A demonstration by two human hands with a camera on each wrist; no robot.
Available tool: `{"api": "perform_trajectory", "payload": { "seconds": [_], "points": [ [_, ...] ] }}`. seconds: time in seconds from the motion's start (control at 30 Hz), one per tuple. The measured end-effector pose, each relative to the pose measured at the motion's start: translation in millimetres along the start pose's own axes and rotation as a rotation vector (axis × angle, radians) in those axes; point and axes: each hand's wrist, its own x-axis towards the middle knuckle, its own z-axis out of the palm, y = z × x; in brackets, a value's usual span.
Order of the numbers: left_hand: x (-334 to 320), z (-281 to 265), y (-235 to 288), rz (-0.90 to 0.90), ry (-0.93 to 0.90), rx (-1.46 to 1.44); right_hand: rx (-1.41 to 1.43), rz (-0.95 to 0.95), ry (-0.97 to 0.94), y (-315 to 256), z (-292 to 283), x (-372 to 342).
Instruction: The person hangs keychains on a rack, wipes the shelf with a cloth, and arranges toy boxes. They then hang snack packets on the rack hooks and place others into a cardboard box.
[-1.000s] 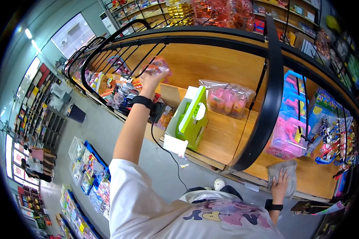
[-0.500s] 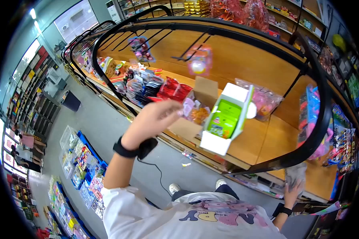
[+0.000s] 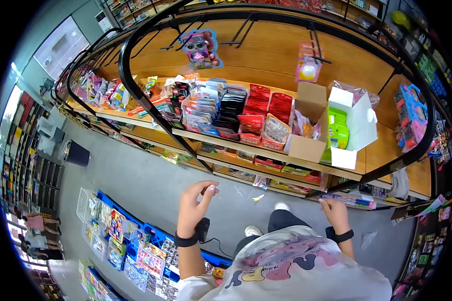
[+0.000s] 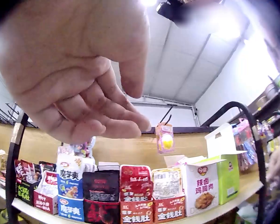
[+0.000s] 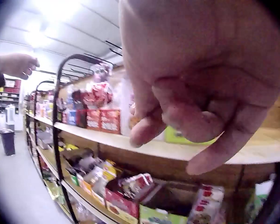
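Note:
My left hand (image 3: 192,206) hovers over the floor in front of the shelf, its fingers loosely bent and holding nothing; the left wrist view shows its palm (image 4: 79,60) bare. Lower right of it, my right hand (image 3: 335,214) hangs near the shelf's front edge, also empty, fingers loosely curled (image 5: 200,93). On the shelf stand an open green and white box (image 3: 338,131), an open brown carton (image 3: 309,150) and red snack packs (image 3: 258,100). A pink and orange packet (image 3: 309,62) hangs from a hook above. The grey cloth (image 3: 399,183) lies at the shelf's right front edge.
Black curved rails (image 3: 130,75) frame the shelf, with bare hooks (image 3: 243,32) sticking out. A blue and pink toy pack (image 3: 412,118) is at the right. Blue bins of goods (image 3: 150,258) and a dark trash bin (image 3: 77,153) stand on the floor.
The left hand has come down from the hanging packet, now on its hook, and back from the shelf. My right hand has left the grey cloth. The view has shifted left along the shelf.

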Motion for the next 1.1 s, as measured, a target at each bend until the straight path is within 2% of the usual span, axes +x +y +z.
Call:
{"api": "perform_trajectory", "payload": {
  "seconds": [0.03,0.1,0.17,0.23,0.27,0.43,0.53,0.57,0.67,0.7,0.8,0.83,0.9,1.0,1.1],
  "points": [
    [4.3,-6.1,-9.0,-0.004,0.019,-0.016,0.036,-0.083,0.014,-30.3,-0.2,5.8],
    [16.4,-16.9,-18.4,-0.008,0.056,-0.059,0.158,-0.176,-0.078,-91.9,-7.5,13.9],
    [30.7,-26.0,-30.5,-0.006,0.079,-0.062,0.246,-0.308,-0.124,-131.7,1.1,27.5],
    [49.3,-29.7,-42.6,0.012,0.115,-0.046,0.289,-0.483,-0.129,-152.9,14.2,50.0],
    [56.2,-32.7,-47.3,0.014,0.125,-0.025,0.308,-0.477,-0.163,-161.5,20.8,58.3],
    [103.4,-47.2,-51.0,0.058,0.107,0.072,0.379,-0.678,-0.144,-216.8,21.7,97.5],
    [131.2,-52.1,-59.7,0.167,0.097,0.141,0.404,-0.732,-0.127,-235.0,23.9,115.8],
    [138.2,-52.6,-58.8,0.164,0.095,0.17,0.418,-0.699,-0.106,-239.5,23.4,117.6],
    [162.7,-48.5,-63.8,0.383,0.164,0.454,0.432,-0.62,-0.068,-252.9,10.7,116.9],
    [169.5,-46.4,-67.2,0.425,0.154,0.401,0.439,-0.599,-0.031,-256.8,6.1,117.0],
    [191.6,-43.0,-77.3,0.583,0.101,0.396,0.3,-0.457,0.224,-267.2,-2.3,120.7],
    [196.7,-41.8,-81.0,0.596,0.085,0.37,0.26,-0.434,0.377,-267.5,-1.4,126.0],
    [202.8,-40.7,-83.4,0.639,0.074,0.368,0.182,-0.333,0.503,-273.7,-3.7,140.7],
    [206.7,-45.0,-85.1,0.699,0.024,0.365,0.063,-0.281,0.546,-282.9,-2.8,163.4],
    [208.5,-51.1,-86.7,0.816,-0.034,0.357,-0.145,-0.363,0.471,-277.4,10.6,186.4]
  ]
}}
